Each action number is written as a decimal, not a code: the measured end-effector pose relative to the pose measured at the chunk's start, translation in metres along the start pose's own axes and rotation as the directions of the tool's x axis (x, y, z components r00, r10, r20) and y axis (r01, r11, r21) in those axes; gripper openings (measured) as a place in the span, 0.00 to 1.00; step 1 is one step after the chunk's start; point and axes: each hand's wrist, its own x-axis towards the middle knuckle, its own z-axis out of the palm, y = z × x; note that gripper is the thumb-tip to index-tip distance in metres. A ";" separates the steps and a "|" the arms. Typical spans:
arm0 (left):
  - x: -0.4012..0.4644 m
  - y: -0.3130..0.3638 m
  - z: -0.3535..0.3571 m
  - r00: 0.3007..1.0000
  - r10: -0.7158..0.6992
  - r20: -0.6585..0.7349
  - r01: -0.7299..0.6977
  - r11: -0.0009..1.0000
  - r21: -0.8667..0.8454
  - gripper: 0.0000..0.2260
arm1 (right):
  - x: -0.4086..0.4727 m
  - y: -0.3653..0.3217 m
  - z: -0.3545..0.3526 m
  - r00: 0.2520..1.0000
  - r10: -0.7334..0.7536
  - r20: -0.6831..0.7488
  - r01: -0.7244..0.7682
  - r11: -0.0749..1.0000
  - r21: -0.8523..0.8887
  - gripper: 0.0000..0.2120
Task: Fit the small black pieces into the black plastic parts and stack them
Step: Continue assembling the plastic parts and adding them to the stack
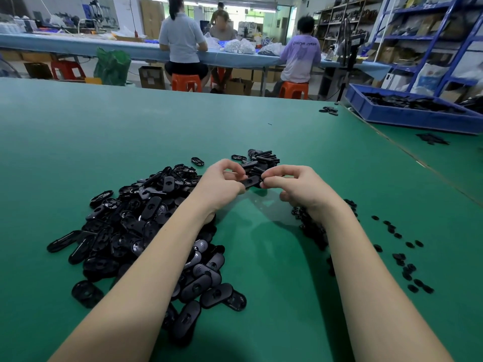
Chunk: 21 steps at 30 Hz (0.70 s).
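One oval part held up between both hands above the green table, flat, glossy black, with a round hole near its middle. Left hand pinching the part's left end, fingers curled round it; right hand pinching the right end, fingertips pressed close at the edge, probably seating a small piece, though that piece itself too small and hidden to make out. Just behind the hands, a short, loose stack of similar parts, apparently the finished ones, with a couple of strays beside it. To the left, under and around the left forearm, a large heap of the same oval parts, seemingly not yet fitted and far bigger than the stack. To the right, by the right wrist and scattered well apart across the table, small pieces, round and dark. By that balance, only an early share done: a handful stacked, most of the heap left to fit. Further off at the table's right edge, a blue bin holding more black parts; beyond the table, people seated on orange stools at another bench.
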 end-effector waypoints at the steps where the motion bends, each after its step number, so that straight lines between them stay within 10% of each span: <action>1: 0.000 0.000 0.000 1.000 -0.006 0.008 0.006 1.000 -0.007 0.14 | 0.000 -0.001 0.002 1.000 0.005 0.020 -0.005 0.999 0.041 0.04; 21: -0.010 0.007 -0.003 0.992 0.098 0.078 -0.083 0.980 -0.180 0.13 | -0.001 -0.011 -0.005 0.995 -0.009 -0.098 0.002 0.998 -0.069 0.02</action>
